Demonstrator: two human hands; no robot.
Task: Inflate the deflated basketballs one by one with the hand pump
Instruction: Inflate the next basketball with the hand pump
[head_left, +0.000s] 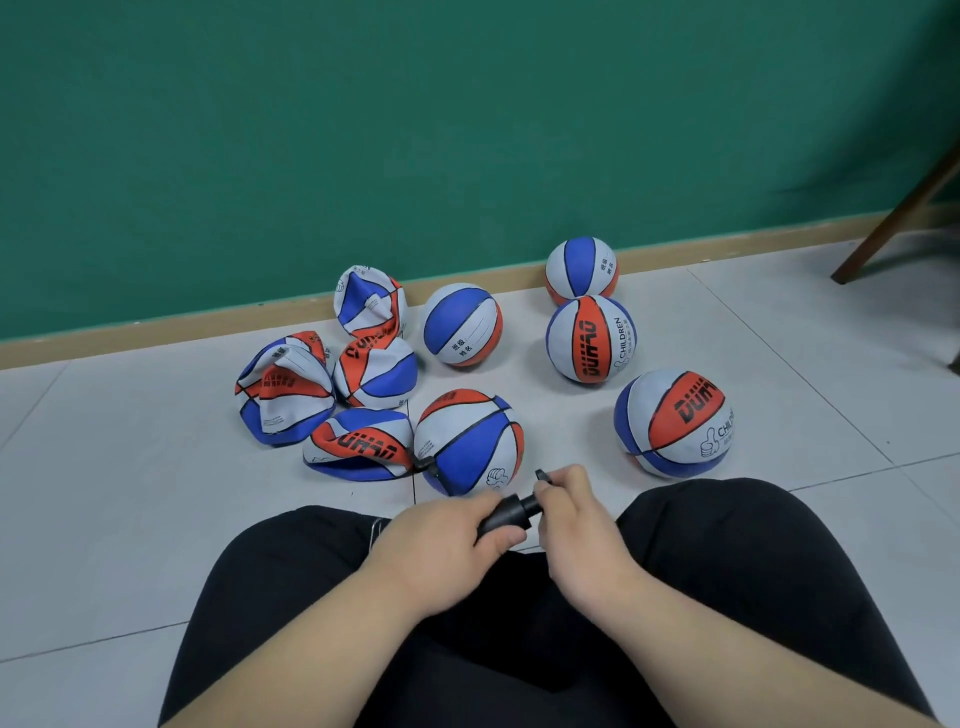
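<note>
- Hand pump (506, 512), black, lower centre: left hand (441, 525) wrapped round the barrel, steadying it; right hand (571, 512) curled on the handle for stroking.
- Basketball (467, 441), centre, hose attached, nearly round.
- Collapsed balls (283, 387) centre-left; round balls (589, 340) right, apparently set apart as finished.

A green wall (363, 130) is filling the upper view, a tan baseboard (156, 333) running along its foot. Pale grey floor tiles (104, 467) are spreading below it, and a dark wooden furniture leg (894, 218) is slanting at far right.
</note>
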